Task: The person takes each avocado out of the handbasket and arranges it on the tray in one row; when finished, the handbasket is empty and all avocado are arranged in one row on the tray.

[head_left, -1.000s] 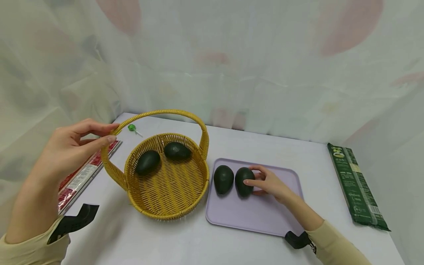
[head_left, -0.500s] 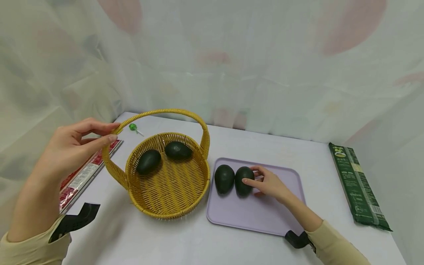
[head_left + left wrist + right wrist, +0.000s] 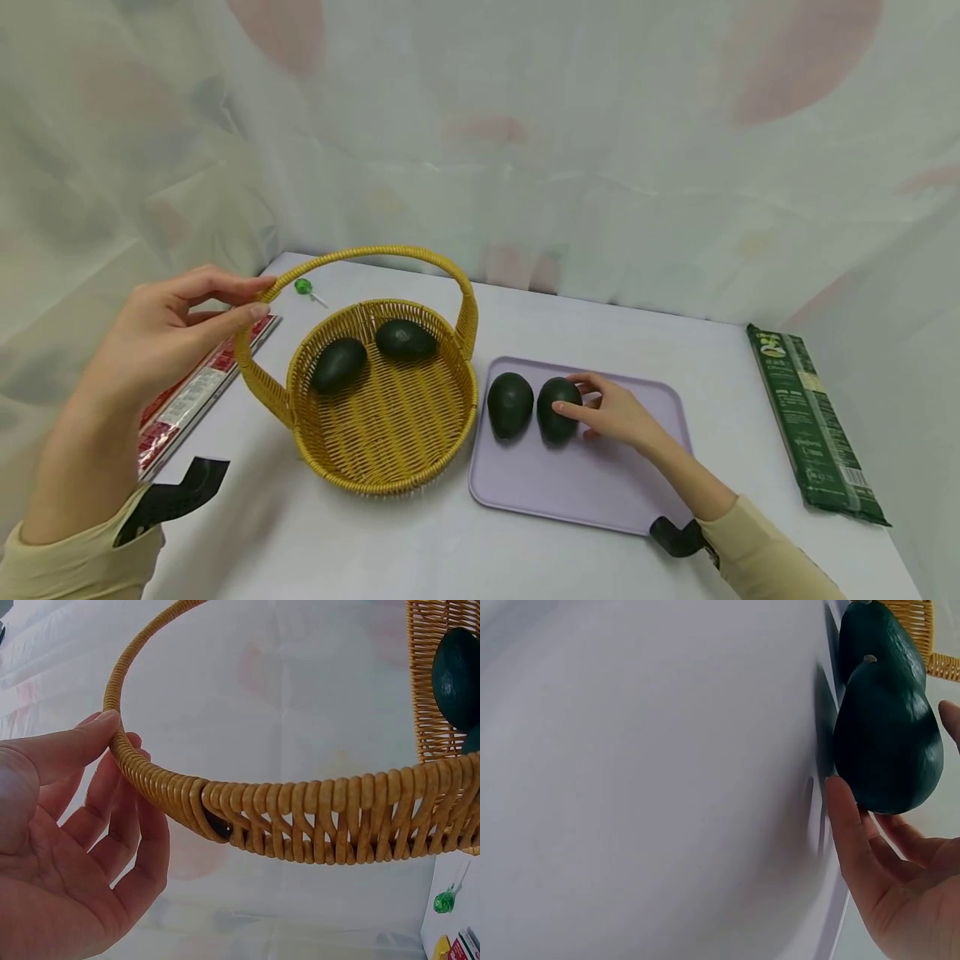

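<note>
In the head view my left hand (image 3: 176,329) pinches the left side of the handle of a yellow woven basket (image 3: 408,429) between thumb and fingers. Two dark green avocados lie inside the basket, one on the left (image 3: 339,365) and one at the back (image 3: 406,340). On the lilac tray (image 3: 540,492), my right hand (image 3: 611,412) has its thumb and fingers curled around an avocado (image 3: 557,423). A second tray avocado (image 3: 511,404) lies just left of it. In the right wrist view, fingertips sit at the held avocado's lower end (image 3: 889,750).
A green lollipop (image 3: 303,287) lies behind the basket on the white table (image 3: 360,550). Long red-and-silver packaging (image 3: 180,408) lies under the left arm. At the right is a green packet (image 3: 817,425). A pale curtain (image 3: 525,150) hangs beyond the table.
The right hand and its avocado shift slightly right, widening the narrow gap to the other tray avocado. The left hand keeps its pinch on the basket handle.
</note>
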Demonstrator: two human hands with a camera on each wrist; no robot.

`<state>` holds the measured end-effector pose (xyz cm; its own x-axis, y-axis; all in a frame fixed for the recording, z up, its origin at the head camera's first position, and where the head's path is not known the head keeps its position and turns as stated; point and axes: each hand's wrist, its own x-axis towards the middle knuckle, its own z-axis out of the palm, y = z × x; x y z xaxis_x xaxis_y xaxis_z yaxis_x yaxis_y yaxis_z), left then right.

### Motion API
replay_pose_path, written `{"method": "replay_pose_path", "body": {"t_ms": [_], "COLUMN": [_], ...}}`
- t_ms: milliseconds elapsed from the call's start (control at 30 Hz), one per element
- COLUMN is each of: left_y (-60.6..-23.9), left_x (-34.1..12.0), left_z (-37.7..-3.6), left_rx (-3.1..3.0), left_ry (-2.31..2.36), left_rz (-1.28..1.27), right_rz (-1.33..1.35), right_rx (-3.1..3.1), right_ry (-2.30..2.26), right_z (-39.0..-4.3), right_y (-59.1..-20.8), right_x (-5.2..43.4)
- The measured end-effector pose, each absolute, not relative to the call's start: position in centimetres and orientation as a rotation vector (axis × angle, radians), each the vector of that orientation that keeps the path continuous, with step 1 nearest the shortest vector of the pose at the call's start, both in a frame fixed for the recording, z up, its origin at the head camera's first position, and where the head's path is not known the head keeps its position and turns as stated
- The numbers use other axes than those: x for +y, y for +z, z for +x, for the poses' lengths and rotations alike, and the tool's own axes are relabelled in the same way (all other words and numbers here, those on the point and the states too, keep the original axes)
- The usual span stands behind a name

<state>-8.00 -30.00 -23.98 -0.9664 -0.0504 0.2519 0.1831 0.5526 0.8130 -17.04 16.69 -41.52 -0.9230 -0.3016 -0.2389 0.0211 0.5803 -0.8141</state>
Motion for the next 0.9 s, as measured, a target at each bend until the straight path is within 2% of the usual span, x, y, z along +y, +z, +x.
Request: {"method": "replay_pose_path", "body": {"t_ms": [900], "left_y": [-23.96], "left_x": [-30.08], "left_z": [-7.97], "left_rx": [-2.552], "left_ry": [-1.344], "left_rz": [-0.133], "right_rz": [-0.166], "right_rx": [2.38], "right_ry": [-1.403], "right_z": [-16.27], "right_y": [-41.45], "right_x": [15.91]}}
